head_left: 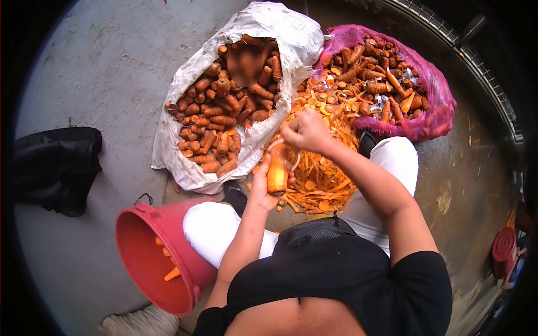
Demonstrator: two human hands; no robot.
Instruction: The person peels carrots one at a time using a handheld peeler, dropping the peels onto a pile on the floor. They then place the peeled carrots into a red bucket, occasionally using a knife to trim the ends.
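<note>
Carrot (277, 178): bright orange, glossy, stripped of skin along its visible side, blunt end brown. Location: clasped in the left hand (261, 189), above the heap of peelings (328, 187). Its far end is blurred beside a pale loop (296, 161). Right hand (306, 131): fingers curled in; what it grips cannot be told. Long axis runs away from the body, brown end nearest.
</note>
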